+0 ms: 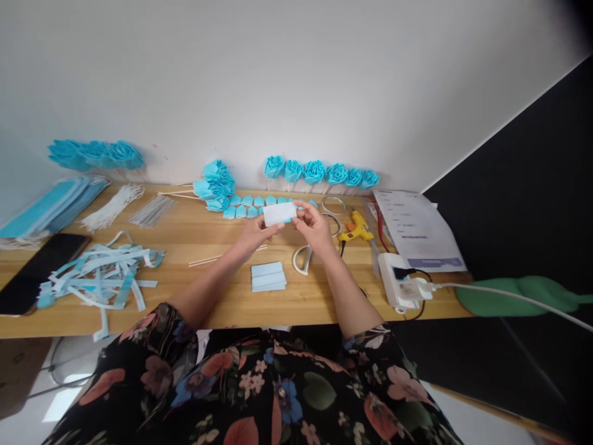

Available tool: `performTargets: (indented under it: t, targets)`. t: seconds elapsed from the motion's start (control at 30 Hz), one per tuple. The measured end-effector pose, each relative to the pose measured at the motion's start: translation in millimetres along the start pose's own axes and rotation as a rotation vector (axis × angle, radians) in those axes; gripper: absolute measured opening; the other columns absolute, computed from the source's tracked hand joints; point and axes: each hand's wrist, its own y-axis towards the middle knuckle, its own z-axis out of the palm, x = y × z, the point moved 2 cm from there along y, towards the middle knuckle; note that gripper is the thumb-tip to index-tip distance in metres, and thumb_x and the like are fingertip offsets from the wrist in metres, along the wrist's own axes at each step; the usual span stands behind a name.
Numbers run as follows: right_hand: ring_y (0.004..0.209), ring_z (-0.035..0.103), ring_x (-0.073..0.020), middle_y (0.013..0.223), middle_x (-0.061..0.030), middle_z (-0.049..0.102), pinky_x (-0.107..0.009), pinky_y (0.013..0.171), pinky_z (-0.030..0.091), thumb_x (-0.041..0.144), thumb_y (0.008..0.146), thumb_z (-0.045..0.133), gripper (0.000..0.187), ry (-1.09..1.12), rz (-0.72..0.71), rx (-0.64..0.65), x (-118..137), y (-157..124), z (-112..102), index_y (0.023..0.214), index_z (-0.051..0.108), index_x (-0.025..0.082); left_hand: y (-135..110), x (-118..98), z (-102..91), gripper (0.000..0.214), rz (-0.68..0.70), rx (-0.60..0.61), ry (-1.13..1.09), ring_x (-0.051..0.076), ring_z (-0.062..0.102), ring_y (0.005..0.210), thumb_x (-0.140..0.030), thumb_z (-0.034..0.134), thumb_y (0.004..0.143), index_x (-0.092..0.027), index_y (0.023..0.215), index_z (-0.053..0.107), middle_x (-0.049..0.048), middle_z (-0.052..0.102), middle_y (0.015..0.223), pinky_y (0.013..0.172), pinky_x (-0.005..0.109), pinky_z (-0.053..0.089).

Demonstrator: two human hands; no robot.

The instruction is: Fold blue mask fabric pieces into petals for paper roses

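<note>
Between my two hands, above the middle of the table, is a small rectangle of mask fabric (279, 214), its white side toward me and a bit of blue at its lower right. My left hand (258, 233) pinches its lower left edge, and my right hand (312, 225) grips its right end. Below them on the wood lies a stack of pale blue fabric rectangles (268, 277). Rows of folded blue petals (241, 211) sit just behind the hands, partly hidden by them. White-handled scissors (302, 259) rest under my right wrist.
Blue fabric flowers (315, 172) line the wall, with more lying at the back (215, 184). A yellow glue gun (357, 227), a power strip (393, 281) and papers (419, 228) are on the right. Cut strips (104, 272), a phone (44, 269) and masks (55, 204) lie left.
</note>
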Motion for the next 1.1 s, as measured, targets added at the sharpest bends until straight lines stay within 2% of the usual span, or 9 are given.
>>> performTargets:
  t: [0.2,0.43,0.63,0.8,0.97,1.1]
  targets:
    - [0.072,0.056,-0.0145,0.081,0.0003,0.062,-0.029,0.072,0.049,0.036,0.078,0.065,0.046,0.014,0.007,-0.019,1.2,-0.6,0.5,0.122,0.062,0.023,3.5,7.5,-3.6,0.033,-0.008,-0.081,0.035,0.011,0.051,0.059,-0.044,0.076,0.064,-0.015,0.076,0.066,-0.0006,0.059,0.063,0.055,0.024,0.04]
    - [0.072,0.057,-0.0138,0.082,0.0007,0.063,-0.029,0.073,0.05,0.038,0.079,0.067,0.048,0.026,-0.001,0.013,1.7,-1.1,0.3,0.124,0.061,0.022,4.3,8.0,-5.0,0.031,0.026,-0.073,-0.01,0.011,0.051,0.057,-0.044,0.074,0.066,-0.015,0.071,0.066,0.0005,0.061,0.064,0.054,0.024,0.039]
    - [0.092,0.066,-0.0194,0.104,-0.0051,0.071,-0.03,0.08,0.054,0.042,0.077,0.072,0.062,0.087,0.057,0.125,-0.6,-2.8,4.4,0.134,0.056,0.024,3.4,8.4,-3.1,0.031,0.038,-0.058,0.037,0.01,0.047,0.056,-0.044,0.075,0.065,-0.016,0.067,0.063,-0.0015,0.057,0.06,0.055,0.024,0.037]
    - [0.08,0.065,-0.0173,0.091,-0.0021,0.071,-0.03,0.074,0.053,0.038,0.08,0.068,0.057,0.003,0.039,0.102,-5.3,-2.8,2.9,0.135,0.057,0.024,2.7,6.5,-3.4,0.031,0.036,-0.059,0.039,0.01,0.047,0.057,-0.043,0.077,0.065,-0.016,0.069,0.064,-0.0022,0.056,0.06,0.056,0.024,0.035]
    - [0.076,0.063,-0.0171,0.088,-0.0011,0.069,-0.03,0.072,0.053,0.034,0.08,0.067,0.057,-0.034,0.034,0.113,-3.8,-5.2,5.6,0.136,0.056,0.025,0.8,1.2,-5.3,0.031,0.089,-0.103,-0.095,0.01,0.048,0.058,-0.044,0.075,0.071,-0.016,0.066,0.061,-0.001,0.059,0.062,0.06,0.025,0.039]
    - [0.075,0.063,-0.0177,0.086,-0.0013,0.068,-0.031,0.072,0.054,0.033,0.08,0.066,0.058,-0.034,0.025,0.089,-3.1,-6.2,8.7,0.137,0.055,0.025,-0.2,1.9,-2.7,0.035,0.057,-0.04,-0.19,0.012,0.054,0.066,-0.048,0.076,0.073,-0.016,0.069,0.063,0.0017,0.064,0.072,0.066,0.025,0.042]
